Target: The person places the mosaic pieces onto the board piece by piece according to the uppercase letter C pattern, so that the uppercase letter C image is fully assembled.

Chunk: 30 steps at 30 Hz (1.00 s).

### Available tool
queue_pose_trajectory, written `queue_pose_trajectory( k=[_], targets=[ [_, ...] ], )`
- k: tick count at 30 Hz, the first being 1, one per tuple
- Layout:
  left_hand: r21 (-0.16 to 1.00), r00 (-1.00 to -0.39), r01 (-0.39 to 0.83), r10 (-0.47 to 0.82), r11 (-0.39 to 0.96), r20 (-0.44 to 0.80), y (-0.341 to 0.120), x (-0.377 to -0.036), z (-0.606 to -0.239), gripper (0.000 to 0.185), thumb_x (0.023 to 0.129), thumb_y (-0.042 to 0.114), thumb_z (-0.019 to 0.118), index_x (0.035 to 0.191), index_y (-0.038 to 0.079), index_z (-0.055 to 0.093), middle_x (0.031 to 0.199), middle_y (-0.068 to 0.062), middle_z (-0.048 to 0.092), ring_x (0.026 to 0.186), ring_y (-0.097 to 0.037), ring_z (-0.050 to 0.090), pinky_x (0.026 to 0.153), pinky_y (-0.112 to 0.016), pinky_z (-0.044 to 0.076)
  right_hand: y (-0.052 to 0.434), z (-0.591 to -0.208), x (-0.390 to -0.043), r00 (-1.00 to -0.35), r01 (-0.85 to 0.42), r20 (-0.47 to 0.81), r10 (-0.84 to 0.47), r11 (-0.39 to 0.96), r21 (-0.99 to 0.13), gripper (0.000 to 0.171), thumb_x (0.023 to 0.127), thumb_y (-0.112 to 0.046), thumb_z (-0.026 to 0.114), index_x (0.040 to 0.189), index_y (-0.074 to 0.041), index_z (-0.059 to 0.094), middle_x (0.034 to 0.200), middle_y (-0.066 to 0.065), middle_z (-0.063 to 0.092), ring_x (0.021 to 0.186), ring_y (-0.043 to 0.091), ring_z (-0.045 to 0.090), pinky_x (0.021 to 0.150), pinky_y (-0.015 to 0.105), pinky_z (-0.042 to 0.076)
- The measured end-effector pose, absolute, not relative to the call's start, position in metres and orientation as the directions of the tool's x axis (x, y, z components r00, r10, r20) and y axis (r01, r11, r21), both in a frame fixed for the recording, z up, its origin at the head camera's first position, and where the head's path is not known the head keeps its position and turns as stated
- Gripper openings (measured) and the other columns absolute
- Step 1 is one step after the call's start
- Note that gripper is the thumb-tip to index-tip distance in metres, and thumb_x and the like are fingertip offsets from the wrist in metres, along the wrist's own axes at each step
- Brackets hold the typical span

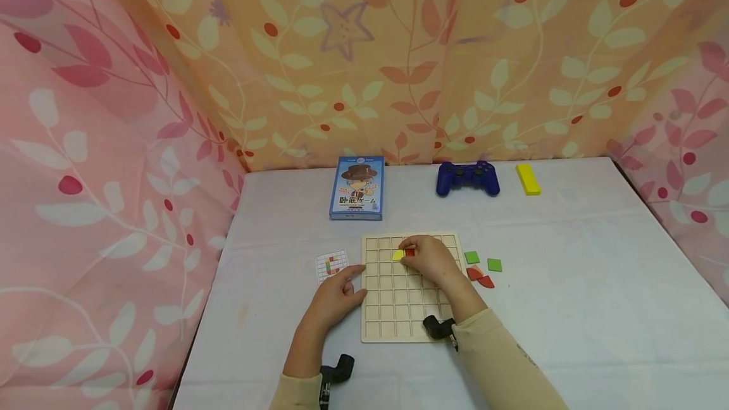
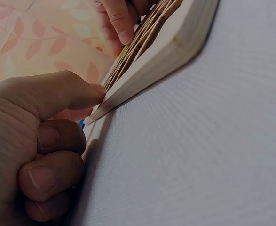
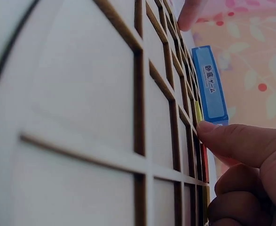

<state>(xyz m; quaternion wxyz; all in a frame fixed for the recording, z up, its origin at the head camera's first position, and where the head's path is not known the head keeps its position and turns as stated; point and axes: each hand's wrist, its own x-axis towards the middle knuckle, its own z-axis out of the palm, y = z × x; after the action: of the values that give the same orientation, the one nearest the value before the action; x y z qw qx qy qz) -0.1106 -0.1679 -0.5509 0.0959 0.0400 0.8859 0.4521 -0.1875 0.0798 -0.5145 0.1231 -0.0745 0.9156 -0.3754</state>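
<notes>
Head camera looks forward and down over the worktop [image 1: 569,309]. Both wrist cameras sit low and close, sharing the grid board [image 1: 398,309], seen edge-on from 9 and 3 o'clock.

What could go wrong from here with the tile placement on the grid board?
1. The right hand covers the red tile beside the yellow tile, so a misaligned tile may jam on the grid ribs or nudge its neighbour.
2. The left hand only touches the wooden board at its edge; a push from the right might slide the board on the white cloth.
3. The loose green and red pieces sit near the right forearm and may get swept.
</notes>
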Motion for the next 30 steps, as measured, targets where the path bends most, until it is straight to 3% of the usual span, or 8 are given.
queue_pose_trajectory(
  k=[6, 17, 24, 30],
  targets=[
    [0.802, -0.977, -0.029, 0.151, 0.597, -0.148, -0.168, -0.11, -0.551, 0.052, 0.09, 0.026, 0.078, 0.14, 0.018, 0.064, 0.052, 0.009, 0.043, 0.045, -0.006, 0.037, 0.046, -0.026, 0.03, 0.08, -0.511, -0.185, -0.958, -0.037, -0.18, -0.225, 0.716, -0.697, 0.029, 0.087, -0.019, 0.081, 0.116, -0.016, 0.077, 0.08, -0.002, 0.064, 0.072, 0.019, 0.052, 0.072, 0.037, 0.043],
    [0.796, -0.979, -0.03, 0.143, 0.604, -0.145, -0.167, -0.111, -0.551, 0.052, 0.09, 0.028, 0.078, 0.14, 0.019, 0.064, 0.052, 0.008, 0.044, 0.046, -0.007, 0.038, 0.046, -0.026, 0.03, 0.09, -0.482, -0.178, -0.95, -0.083, -0.125, -0.285, 0.622, -0.779, 0.033, 0.092, -0.023, 0.079, 0.124, -0.017, 0.074, 0.063, 0.001, 0.051, 0.053, 0.016, 0.045, 0.054, 0.033, 0.038],
    [0.795, -0.979, -0.016, 0.152, 0.607, -0.136, -0.167, -0.112, -0.552, 0.053, 0.091, 0.028, 0.078, 0.14, 0.018, 0.064, 0.053, 0.008, 0.044, 0.047, -0.007, 0.037, 0.047, -0.027, 0.031, 0.103, -0.466, -0.172, -0.946, -0.161, -0.037, -0.323, 0.565, -0.809, 0.037, 0.092, -0.029, 0.078, 0.126, -0.016, 0.073, 0.061, -0.004, 0.038, 0.055, 0.014, 0.034, 0.057, 0.033, 0.034],
    [0.797, -0.98, -0.024, 0.144, 0.604, -0.139, -0.167, -0.109, -0.552, 0.052, 0.091, 0.028, 0.077, 0.14, 0.019, 0.064, 0.053, 0.008, 0.044, 0.047, -0.007, 0.038, 0.047, -0.026, 0.031, 0.115, -0.452, -0.166, -0.961, -0.165, 0.017, -0.276, 0.522, -0.837, 0.035, 0.093, -0.029, 0.078, 0.126, -0.02, 0.072, 0.06, -0.006, 0.031, 0.052, 0.013, 0.028, 0.057, 0.033, 0.035]
  ],
)
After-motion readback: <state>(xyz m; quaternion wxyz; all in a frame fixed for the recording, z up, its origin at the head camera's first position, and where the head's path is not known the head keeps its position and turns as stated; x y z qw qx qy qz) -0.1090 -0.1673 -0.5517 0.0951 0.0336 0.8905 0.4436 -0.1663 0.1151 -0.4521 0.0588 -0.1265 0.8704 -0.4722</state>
